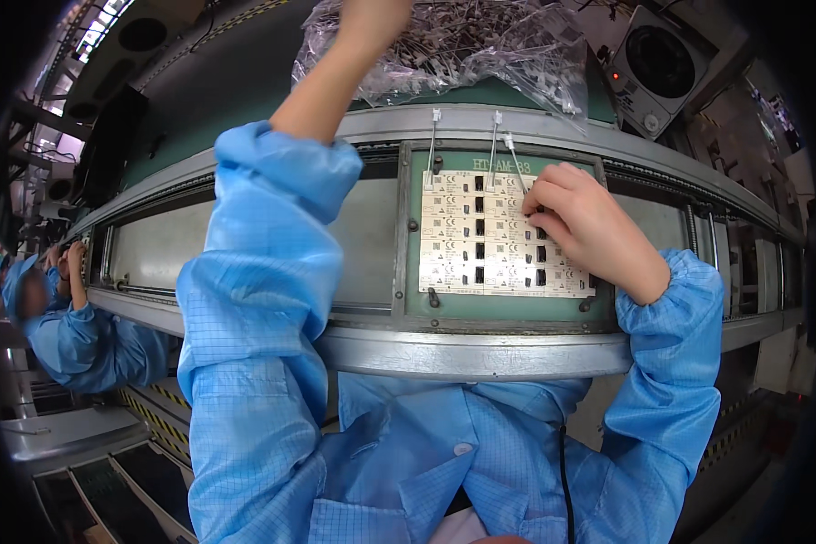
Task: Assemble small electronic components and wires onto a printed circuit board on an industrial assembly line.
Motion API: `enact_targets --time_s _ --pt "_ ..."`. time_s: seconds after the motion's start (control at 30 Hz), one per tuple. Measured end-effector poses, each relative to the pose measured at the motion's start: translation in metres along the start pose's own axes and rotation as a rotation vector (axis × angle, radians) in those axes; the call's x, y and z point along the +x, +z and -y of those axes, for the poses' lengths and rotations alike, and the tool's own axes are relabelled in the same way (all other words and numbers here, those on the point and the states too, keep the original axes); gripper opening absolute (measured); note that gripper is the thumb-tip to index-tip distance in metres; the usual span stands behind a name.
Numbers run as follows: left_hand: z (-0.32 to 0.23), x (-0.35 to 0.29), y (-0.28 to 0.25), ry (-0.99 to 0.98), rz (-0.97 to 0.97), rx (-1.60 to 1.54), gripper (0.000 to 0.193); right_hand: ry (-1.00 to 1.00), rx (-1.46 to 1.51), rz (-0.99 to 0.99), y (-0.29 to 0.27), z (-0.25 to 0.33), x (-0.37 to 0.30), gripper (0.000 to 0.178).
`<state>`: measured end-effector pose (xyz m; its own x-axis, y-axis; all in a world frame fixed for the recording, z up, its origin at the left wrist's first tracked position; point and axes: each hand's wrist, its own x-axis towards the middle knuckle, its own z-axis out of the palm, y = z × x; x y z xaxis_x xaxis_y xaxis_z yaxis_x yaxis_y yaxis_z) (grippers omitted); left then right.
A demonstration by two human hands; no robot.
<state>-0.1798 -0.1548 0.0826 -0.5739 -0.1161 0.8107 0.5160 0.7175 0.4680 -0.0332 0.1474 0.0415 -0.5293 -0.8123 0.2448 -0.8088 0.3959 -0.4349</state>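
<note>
Open bay (369, 240) edging green fixture (508, 312); right hand (582, 218) at white lead (516, 161), left hand (374, 22) near bag (558, 80), both grips unclear.

Your smock (263, 308) is light blue with a fine dark grid. Before you, the board panel (452, 279) is whitish, dotted with black components (480, 250), on a green plate (508, 314); the leads (494, 140) have white tips. You see black-and-yellow stripes on the floor tape (159, 420).

Fan (659, 62) top R, co-wkr (86, 346) L
</note>
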Motion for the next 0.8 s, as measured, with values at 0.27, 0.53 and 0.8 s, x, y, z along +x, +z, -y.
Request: enact_targets --time_s 0.27,0.53,0.8 --pt "-0.085 -0.078 -0.105 -0.141 0.261 -0.532 0.011 0.064 -0.070 -0.060 0.007 0.004 -0.010 0.013" --pt "-0.117 -0.158 -0.116 0.151 0.416 0.062 0.017 0.158 -0.238 -0.226 0.023 0.020 -0.013 0.010" --pt "-0.098 -0.174 -0.110 0.187 0.495 0.198 0.013 0.288 -0.103 -0.263 0.030 0.023 -0.010 0.018"
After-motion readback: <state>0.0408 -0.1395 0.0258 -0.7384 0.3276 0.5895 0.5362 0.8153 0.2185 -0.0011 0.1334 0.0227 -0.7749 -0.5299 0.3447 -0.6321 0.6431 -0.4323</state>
